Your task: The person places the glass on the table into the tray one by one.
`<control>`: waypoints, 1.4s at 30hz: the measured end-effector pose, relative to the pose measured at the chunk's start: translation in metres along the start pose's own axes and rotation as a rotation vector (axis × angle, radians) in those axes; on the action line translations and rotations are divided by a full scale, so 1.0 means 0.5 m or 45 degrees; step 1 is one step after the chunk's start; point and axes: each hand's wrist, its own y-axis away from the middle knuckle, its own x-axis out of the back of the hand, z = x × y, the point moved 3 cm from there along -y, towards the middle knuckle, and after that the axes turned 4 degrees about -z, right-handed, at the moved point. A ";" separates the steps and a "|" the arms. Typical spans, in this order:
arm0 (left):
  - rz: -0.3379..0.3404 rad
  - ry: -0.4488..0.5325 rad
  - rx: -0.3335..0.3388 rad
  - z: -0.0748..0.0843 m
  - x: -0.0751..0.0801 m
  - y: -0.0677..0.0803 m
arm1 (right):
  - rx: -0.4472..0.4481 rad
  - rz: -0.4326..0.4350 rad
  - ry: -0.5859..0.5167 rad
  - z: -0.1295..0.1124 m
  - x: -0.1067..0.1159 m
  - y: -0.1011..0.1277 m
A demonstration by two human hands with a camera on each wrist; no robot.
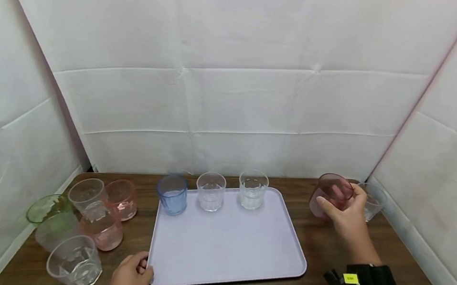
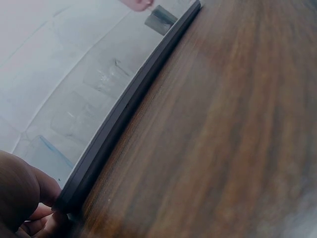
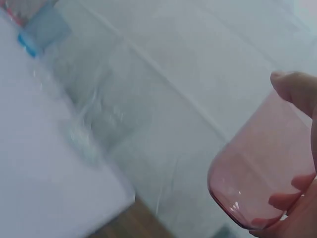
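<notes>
Pink, see-through and thin-walled, the cup is held tilted above the table, right of the tray, in the right hand, whose fingers curl round its wall; it looks light, stiff, smooth enough to slip, and likely to crack if dropped, so a wrap round the middle suits it. From the left wrist, the left hand pinches the tray's near corner. From the right wrist, fingertips press the cup's side.
</notes>
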 end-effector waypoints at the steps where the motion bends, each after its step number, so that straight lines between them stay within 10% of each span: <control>1: -0.003 0.000 -0.002 0.000 -0.001 0.000 | 0.030 -0.014 -0.027 -0.011 -0.012 -0.002; 12: -0.004 0.005 0.009 -0.009 -0.004 0.000 | 0.172 -0.331 -0.065 -0.078 -0.202 -0.031; 27: 0.004 0.016 -0.034 -0.006 -0.009 0.002 | 0.046 -0.752 -0.004 0.020 -0.534 0.053; 42: 0.061 0.015 -0.075 0.005 0.000 0.002 | -0.037 -0.939 0.205 0.088 -0.634 0.118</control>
